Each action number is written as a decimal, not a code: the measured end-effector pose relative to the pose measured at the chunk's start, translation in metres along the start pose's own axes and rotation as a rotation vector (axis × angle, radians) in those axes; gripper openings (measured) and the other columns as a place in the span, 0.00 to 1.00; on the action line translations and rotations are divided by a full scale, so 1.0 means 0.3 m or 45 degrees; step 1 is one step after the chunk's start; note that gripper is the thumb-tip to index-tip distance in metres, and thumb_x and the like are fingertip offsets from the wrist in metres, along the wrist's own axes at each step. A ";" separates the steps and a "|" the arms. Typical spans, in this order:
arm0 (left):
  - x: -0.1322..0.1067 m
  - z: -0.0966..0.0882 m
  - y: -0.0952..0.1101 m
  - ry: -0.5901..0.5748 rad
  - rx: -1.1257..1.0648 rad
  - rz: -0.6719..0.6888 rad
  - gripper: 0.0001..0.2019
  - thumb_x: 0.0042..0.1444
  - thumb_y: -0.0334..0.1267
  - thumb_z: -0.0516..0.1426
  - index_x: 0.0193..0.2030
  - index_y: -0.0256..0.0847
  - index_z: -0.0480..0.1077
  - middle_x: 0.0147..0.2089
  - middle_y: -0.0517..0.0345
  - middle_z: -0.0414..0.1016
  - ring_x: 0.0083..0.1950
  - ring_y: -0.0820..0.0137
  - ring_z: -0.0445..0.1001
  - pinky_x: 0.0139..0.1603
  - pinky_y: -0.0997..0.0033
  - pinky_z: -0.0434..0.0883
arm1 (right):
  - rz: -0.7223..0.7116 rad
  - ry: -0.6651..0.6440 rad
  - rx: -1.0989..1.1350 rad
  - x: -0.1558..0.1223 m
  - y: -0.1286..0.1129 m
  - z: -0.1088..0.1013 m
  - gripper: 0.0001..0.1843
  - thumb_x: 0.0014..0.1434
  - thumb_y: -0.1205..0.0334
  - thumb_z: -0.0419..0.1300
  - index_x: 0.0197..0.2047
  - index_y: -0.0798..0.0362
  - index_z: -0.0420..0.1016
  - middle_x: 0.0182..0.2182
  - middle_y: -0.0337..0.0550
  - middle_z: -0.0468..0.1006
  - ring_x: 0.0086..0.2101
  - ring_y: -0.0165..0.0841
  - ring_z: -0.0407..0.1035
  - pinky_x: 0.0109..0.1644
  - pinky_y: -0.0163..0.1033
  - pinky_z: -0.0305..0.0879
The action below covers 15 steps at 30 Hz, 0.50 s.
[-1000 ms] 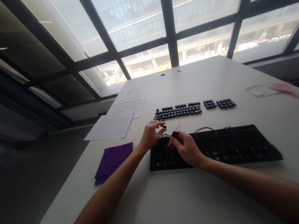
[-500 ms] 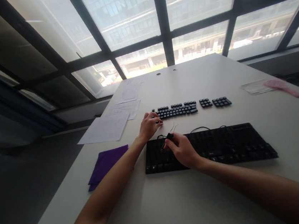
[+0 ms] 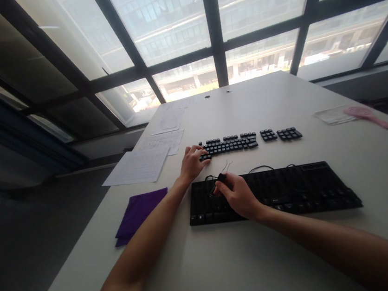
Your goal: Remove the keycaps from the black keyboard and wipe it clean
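Note:
My left hand (image 3: 191, 163) rests at the left end of several rows of loose black keycaps (image 3: 231, 145) laid out on the white desk. Its fingers are curved, thumb apart from the index finger, with a few keycaps showing between them; whether they touch those is hard to make out. Over the left part of a black keyboard (image 3: 310, 186), my right hand (image 3: 238, 194) is closed on a wire keycap puller (image 3: 221, 177). The puller's black handle is partly hidden by the fingers, and its two thin wire prongs point up and away.
Left of the keyboard lies a folded purple cloth (image 3: 138, 212), with paper sheets (image 3: 138, 166) behind it. Two smaller keycap groups (image 3: 289, 133) sit right of the main rows. A pink hairbrush-shaped object (image 3: 369, 115) lies far right. Windows (image 3: 173, 21) rise behind the desk (image 3: 228, 263).
The whole view has shifted very slightly. My left index finger and thumb have moved a little at the keycaps; my right hand keeps hold of the puller in the same place.

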<state>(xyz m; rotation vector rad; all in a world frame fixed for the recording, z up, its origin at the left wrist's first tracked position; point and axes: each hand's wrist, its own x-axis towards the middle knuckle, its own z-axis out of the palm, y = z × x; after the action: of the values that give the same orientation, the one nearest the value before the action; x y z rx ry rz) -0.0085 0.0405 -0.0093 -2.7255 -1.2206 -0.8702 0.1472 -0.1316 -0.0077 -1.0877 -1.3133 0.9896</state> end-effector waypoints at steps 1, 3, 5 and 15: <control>-0.001 -0.002 -0.004 0.007 0.000 -0.005 0.13 0.50 0.37 0.69 0.44 0.44 0.78 0.50 0.53 0.73 0.52 0.58 0.66 0.57 0.56 0.70 | 0.000 -0.002 0.001 0.000 0.000 0.000 0.10 0.65 0.58 0.57 0.33 0.53 0.71 0.28 0.42 0.79 0.29 0.34 0.72 0.34 0.37 0.65; -0.003 -0.005 -0.012 0.018 0.000 -0.017 0.14 0.50 0.36 0.69 0.44 0.44 0.78 0.50 0.53 0.73 0.52 0.58 0.66 0.57 0.56 0.70 | 0.001 -0.006 -0.005 0.000 0.000 -0.001 0.11 0.65 0.58 0.57 0.33 0.53 0.72 0.28 0.42 0.79 0.29 0.34 0.72 0.34 0.37 0.65; -0.003 -0.003 -0.017 0.022 0.001 -0.027 0.14 0.50 0.36 0.69 0.44 0.44 0.77 0.49 0.53 0.73 0.52 0.59 0.66 0.57 0.56 0.70 | 0.003 -0.009 -0.013 0.000 0.000 -0.001 0.11 0.65 0.58 0.57 0.32 0.53 0.72 0.28 0.42 0.79 0.29 0.34 0.72 0.34 0.37 0.65; -0.022 -0.080 0.046 0.031 -0.115 -0.059 0.10 0.56 0.36 0.65 0.45 0.43 0.77 0.48 0.53 0.74 0.51 0.60 0.69 0.57 0.56 0.68 | -0.012 0.056 0.089 0.013 -0.028 -0.020 0.11 0.64 0.58 0.58 0.32 0.54 0.71 0.28 0.41 0.77 0.29 0.33 0.71 0.35 0.37 0.65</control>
<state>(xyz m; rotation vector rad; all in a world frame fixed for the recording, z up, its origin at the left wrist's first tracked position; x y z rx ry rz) -0.0139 0.0205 0.0103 -2.7568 -1.2755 -0.9842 0.1528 -0.1300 0.0015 -1.0433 -1.2383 0.9923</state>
